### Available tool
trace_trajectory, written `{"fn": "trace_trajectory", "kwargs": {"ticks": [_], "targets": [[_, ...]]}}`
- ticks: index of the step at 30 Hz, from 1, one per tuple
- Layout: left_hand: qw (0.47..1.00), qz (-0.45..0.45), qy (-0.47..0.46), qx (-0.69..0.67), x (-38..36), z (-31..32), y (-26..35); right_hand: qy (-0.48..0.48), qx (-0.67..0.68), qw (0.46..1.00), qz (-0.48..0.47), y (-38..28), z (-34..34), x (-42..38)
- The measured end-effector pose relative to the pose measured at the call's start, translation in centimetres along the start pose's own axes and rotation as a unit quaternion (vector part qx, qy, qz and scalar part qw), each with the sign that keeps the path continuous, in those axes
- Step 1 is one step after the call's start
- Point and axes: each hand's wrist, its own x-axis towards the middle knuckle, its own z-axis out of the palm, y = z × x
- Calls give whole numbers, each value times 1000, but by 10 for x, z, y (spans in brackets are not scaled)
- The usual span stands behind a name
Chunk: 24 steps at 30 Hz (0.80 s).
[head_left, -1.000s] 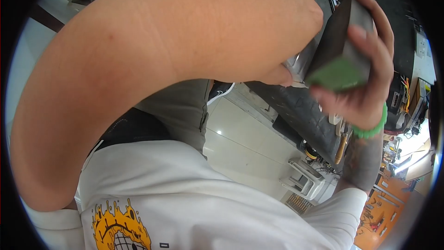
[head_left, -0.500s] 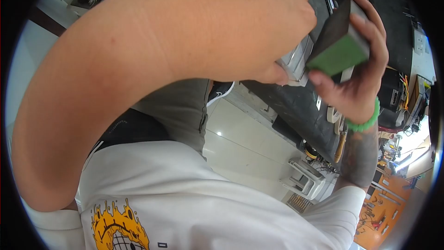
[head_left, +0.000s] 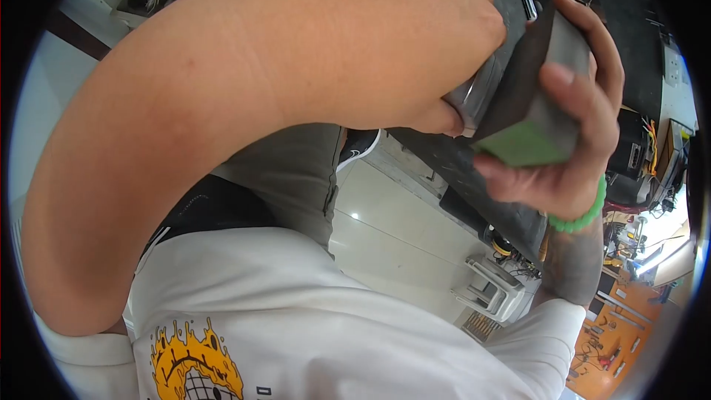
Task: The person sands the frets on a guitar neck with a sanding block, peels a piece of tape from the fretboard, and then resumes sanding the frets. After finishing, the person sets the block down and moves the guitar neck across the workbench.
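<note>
My left hand (head_left: 452,37), at the end of the bare forearm that fills the upper left, is closed around a shiny grey piece (head_left: 478,95). Only one edge of that piece shows below my fingers and thumb, so its kind cannot be made out. My right hand (head_left: 585,133), with a green bead bracelet on the wrist, grips a dark grey rectangular block (head_left: 529,78) with a green end face. Its thumb lies under the green end and the fingers wrap the far side. The block is tilted against or just beside the grey piece; contact is hidden.
A black-topped workbench (head_left: 489,178) runs diagonally beneath my hands, with small tools (head_left: 527,1) at its far end. A white step stool (head_left: 489,289) stands on the tiled floor. An orange tool board (head_left: 611,333) is at the lower right.
My right hand has moved the block down and slightly left along the grey piece, turning it a little. My left hand stays nearly still.
</note>
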Motion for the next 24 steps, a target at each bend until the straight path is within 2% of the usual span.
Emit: {"fn": "trace_trajectory", "kwargs": {"ticks": [4, 5, 6, 8, 10, 12, 13, 14, 16, 18, 20, 22, 24], "targets": [[1000, 1, 4, 5, 2, -2, 2, -8, -75, 997, 13, 4, -7, 1], [1000, -1, 3, 6, 1, -2, 1, 18, 21, 1000, -1, 9, 2, -6], [1000, -6, 0, -8, 1, -1, 1, 18, 22, 1000, 1, 10, 1, -6], [1000, -7, -2, -23, 1, 1, 3, -11, -55, 998, 20, 11, -6, -3], [1000, -10, -7, 1, 3, 1, 2, 4, -36, 999, 23, 13, -4, -2], [999, -19, -28, 1, 3, -4, 4, -9, 52, 999, 5, 3, -1, -3], [999, -24, -46, -7, 4, -4, 6, 17, -7, 1000, -8, 22, -1, -6], [999, -21, -45, -8, 4, -4, 6, 17, -10, 1000, -6, 32, -5, -14], [999, -5, -35, 3, 4, -6, 2, 69, 35, 973, 219, 43, -6, -24], [998, -22, -51, 12, 3, -9, 6, 99, 92, 966, 220, 40, 1, -29], [997, -31, -69, 15, 4, -7, 7, 89, 111, 978, 153, 37, 4, -30], [1000, -12, -26, 10, 1, -2, 3, 93, 123, 973, 170, 30, 6, -37], [1000, -8, -21, -9, 0, -3, 1, 123, 157, 973, 116, 24, 15, -36]]}}
